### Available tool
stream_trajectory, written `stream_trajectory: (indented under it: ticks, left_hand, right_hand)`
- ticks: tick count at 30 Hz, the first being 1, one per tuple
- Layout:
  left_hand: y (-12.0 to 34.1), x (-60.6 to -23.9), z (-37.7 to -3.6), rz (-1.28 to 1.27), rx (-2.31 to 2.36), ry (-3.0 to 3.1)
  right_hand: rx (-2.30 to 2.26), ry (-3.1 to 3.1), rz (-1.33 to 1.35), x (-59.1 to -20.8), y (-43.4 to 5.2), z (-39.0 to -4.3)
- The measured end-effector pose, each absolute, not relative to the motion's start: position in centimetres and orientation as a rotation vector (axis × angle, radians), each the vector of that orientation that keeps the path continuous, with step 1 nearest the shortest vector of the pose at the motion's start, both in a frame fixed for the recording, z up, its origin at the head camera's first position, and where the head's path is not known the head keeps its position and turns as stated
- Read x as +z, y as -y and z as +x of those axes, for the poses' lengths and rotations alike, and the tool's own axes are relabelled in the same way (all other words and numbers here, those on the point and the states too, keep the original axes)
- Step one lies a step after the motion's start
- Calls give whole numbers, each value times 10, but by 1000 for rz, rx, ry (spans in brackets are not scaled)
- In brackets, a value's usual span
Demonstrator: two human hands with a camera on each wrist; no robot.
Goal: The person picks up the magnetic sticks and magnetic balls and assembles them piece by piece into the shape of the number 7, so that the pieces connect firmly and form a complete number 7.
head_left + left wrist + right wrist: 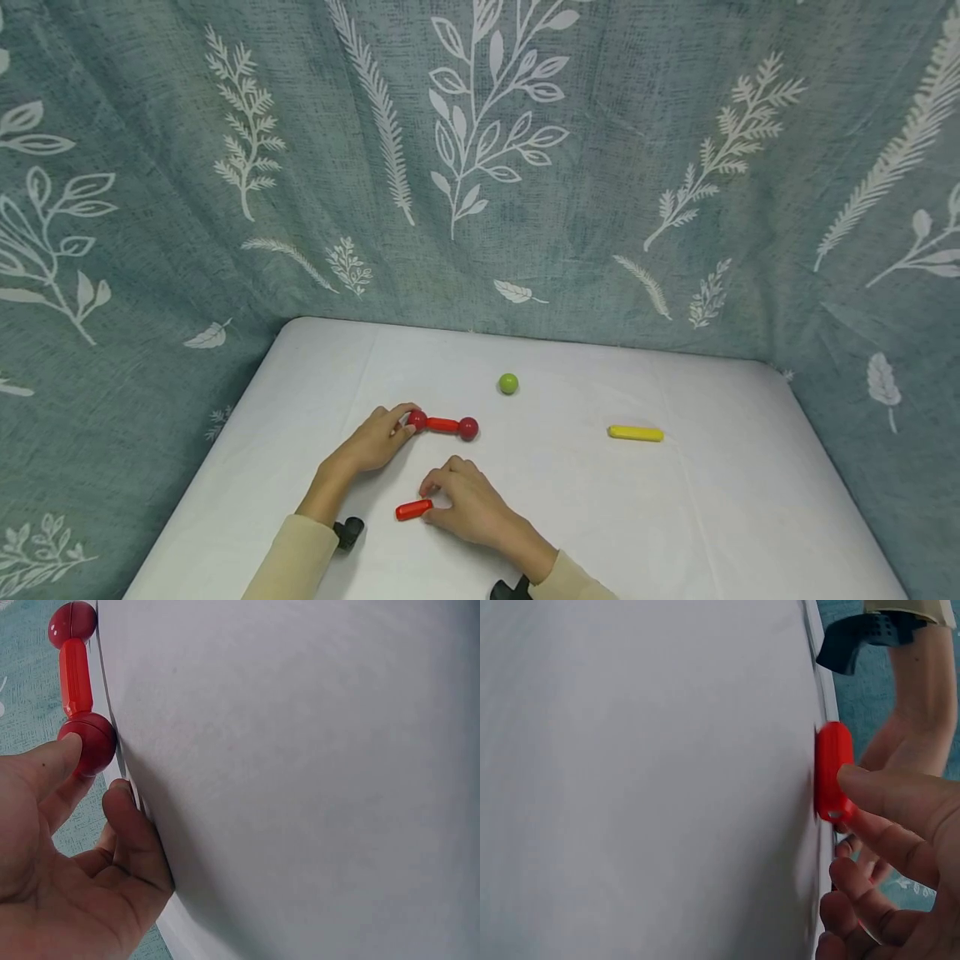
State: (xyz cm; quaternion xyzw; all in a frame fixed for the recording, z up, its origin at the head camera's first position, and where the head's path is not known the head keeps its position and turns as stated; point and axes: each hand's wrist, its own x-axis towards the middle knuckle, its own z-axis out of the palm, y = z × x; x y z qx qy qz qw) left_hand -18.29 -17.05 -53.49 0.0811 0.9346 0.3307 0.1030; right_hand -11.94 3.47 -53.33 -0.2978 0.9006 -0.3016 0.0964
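Note:
Two dark red balls, one on the right (468, 428) and one on the left (88, 746), are joined by a short red rod (442, 425) into a dumbbell shape lying on the table. My left hand (375, 440) pinches the left ball between thumb and fingers. Nearer the front, a second, loose red rod (832, 769) lies on the white cloth. The thumb and index finger of my right hand (471, 507) pinch its right end. A small hole shows in that end in the right wrist view.
A green ball (508, 383) lies farther back, past the joined pieces. Off to the right is a yellow rod (636, 433). The white-covered table (555, 517) ends at a green leaf-patterned curtain (585, 275) behind and at both sides.

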Motion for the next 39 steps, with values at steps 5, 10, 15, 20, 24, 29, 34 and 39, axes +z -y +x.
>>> stream_trajectory:
  ticks: [5,10,15,20,24,29,34,39]
  left_hand:
    - [171,-535,-183,235,975,-2760]
    - [171,-533,-183,219,972,-2758]
    - [171,-534,-183,221,969,-2758]
    - [171,-535,-183,224,973,-2762]
    - [171,-535,-182,227,973,-2765]
    - [170,-535,-182,239,972,-2769]
    - [169,-536,-183,235,982,-2762]
    - [169,-536,-183,229,976,-2764]
  right_hand:
    - [-957,-2681,-839,-529,-53,-124]
    - [-1023,-2688,-783,-527,-74,-127]
    - [-1066,-2701,-716,-524,-94,-130]
    - [-1114,-2735,-699,-522,-114,-134]
    - [-1137,-2779,-666,-522,-129,-137]
    - [-1145,-2840,-575,-522,-148,-139]
    - [-1159,-2863,-470,-521,-172,-140]
    - [-1169,-2876,-388,-519,-198,-141]
